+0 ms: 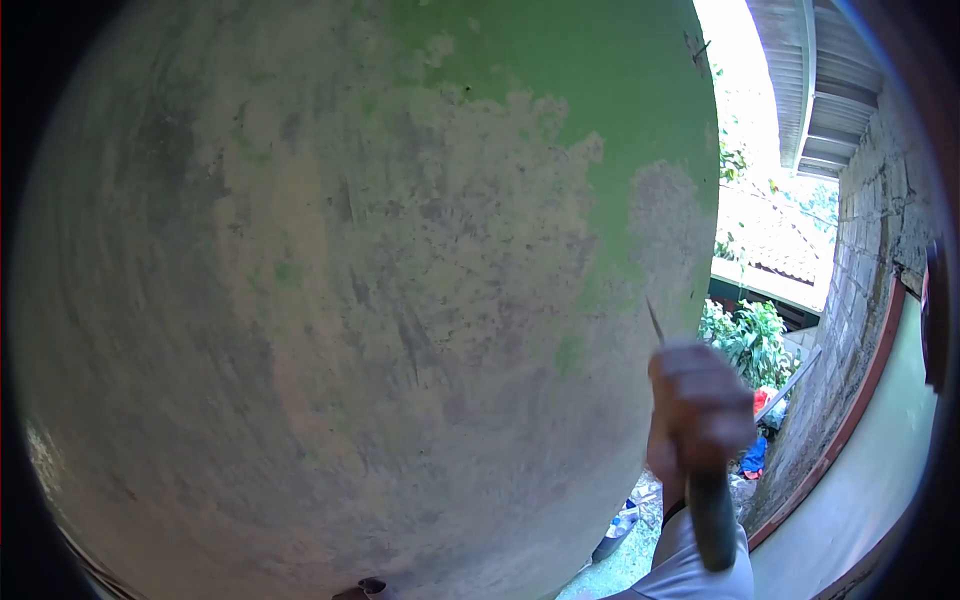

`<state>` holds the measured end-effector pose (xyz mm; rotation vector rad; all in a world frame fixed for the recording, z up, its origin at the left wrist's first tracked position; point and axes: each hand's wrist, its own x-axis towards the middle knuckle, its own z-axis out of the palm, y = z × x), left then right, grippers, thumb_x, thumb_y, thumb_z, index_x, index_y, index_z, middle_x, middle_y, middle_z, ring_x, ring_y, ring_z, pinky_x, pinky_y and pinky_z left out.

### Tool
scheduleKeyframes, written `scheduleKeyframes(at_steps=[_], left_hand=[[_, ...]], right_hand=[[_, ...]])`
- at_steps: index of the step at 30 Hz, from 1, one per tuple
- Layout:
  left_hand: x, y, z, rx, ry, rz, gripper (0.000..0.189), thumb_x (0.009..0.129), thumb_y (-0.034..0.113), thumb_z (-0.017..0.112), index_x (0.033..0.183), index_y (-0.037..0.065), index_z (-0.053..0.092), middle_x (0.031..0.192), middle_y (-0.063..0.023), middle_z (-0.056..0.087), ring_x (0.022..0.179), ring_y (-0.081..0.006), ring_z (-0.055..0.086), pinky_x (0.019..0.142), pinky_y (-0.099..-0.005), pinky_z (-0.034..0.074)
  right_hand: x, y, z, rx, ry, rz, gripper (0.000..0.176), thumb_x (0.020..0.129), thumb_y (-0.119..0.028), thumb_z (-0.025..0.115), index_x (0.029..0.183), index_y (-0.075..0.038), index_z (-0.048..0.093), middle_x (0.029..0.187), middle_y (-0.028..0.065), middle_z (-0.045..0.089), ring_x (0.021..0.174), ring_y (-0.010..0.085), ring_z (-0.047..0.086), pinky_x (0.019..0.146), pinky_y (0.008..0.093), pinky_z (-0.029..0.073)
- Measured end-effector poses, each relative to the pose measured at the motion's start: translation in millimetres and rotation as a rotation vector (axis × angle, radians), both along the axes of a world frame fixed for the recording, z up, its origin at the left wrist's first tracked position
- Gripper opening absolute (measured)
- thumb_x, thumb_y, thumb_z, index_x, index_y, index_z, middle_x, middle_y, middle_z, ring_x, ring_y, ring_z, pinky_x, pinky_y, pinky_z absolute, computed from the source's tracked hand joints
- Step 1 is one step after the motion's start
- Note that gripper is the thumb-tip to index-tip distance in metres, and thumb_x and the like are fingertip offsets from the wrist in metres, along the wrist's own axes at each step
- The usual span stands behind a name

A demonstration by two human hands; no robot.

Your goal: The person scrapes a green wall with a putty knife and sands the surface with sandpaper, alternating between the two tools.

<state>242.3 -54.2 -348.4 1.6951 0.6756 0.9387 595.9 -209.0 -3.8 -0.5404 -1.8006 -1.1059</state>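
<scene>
My right hand [702,408] is closed around the dark handle [711,520] of a tool, at the right of the view. The handle sticks out below the fist, and a thin pointed blade [655,322] rises above it, close to the wall. Patches of green paint [640,90] remain on this wall [400,300], with bare grey and whitish plaster over much of it. The hand is slightly blurred. My left hand does not show.
A block wall [850,270] and a red-brown edge [850,440] run along the right. Beyond the wall's edge are leafy plants [755,340], a metal roof [835,90] and a blue item [754,457]. A dark object [372,586] shows at the bottom.
</scene>
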Motion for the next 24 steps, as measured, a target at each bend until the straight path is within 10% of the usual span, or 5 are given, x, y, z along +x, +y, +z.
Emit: scheduleKeyframes(at_steps=[9, 12, 13, 14, 24], left_hand=[[8, -14, 35, -0.036, -0.010, 0.006, 0.012, 0.077, 0.005, 0.064, 0.088, 0.000, 0.062, 0.081, -0.0050, 0.062, 0.076, -0.0141, 0.058, 0.069, -0.0293, 0.047], [11, -22, 48, -0.039, -0.012, -0.010, 0.012, 0.079, 0.010, 0.064, 0.085, 0.000, 0.061, 0.077, -0.0046, 0.061, 0.073, -0.0135, 0.057, 0.067, -0.0289, 0.046], [14, -23, 52, -0.169, -0.101, -0.026, 0.013, 0.079, 0.012, 0.063, 0.083, 0.000, 0.060, 0.075, -0.0044, 0.060, 0.072, -0.0132, 0.056, 0.066, -0.0287, 0.045], [15, -22, 55, -0.167, -0.107, -0.022, 0.013, 0.079, 0.012, 0.063, 0.083, 0.000, 0.060, 0.075, -0.0044, 0.060, 0.072, -0.0132, 0.056, 0.066, -0.0287, 0.045], [8, -10, 28, 0.035, -0.063, -0.059, 0.012, 0.079, 0.011, 0.064, 0.079, 0.000, 0.059, 0.074, -0.0051, 0.059, 0.068, -0.0152, 0.055, 0.066, -0.0310, 0.045]], right_hand=[[0, 11, 0, -0.077, -0.128, 0.264, 0.039, 0.080, -0.014, 0.064, 0.062, -0.008, 0.031, 0.050, 0.0021, 0.038, 0.040, 0.0156, 0.037, 0.042, 0.0302, 0.035], [30, 38, 15, -0.032, -0.075, 0.036, 0.038, 0.081, -0.015, 0.063, 0.062, -0.008, 0.031, 0.051, 0.0036, 0.040, 0.041, 0.0163, 0.038, 0.045, 0.0299, 0.038], [25, 36, 18, 0.043, 0.004, 0.118, 0.035, 0.073, -0.007, 0.069, 0.059, -0.008, 0.037, 0.049, 0.0014, 0.035, 0.038, 0.0142, 0.034, 0.037, 0.0297, 0.026], [18, 24, 8, 0.001, 0.136, 0.162, 0.037, 0.080, -0.015, 0.063, 0.062, -0.007, 0.032, 0.053, 0.0068, 0.042, 0.046, 0.0200, 0.043, 0.054, 0.0300, 0.041], [0, 5, -5, -0.022, -0.044, 0.179, 0.029, 0.081, -0.013, 0.063, 0.067, -0.009, 0.039, 0.053, 0.0023, 0.039, 0.045, 0.0187, 0.041, 0.048, 0.0308, 0.041]])
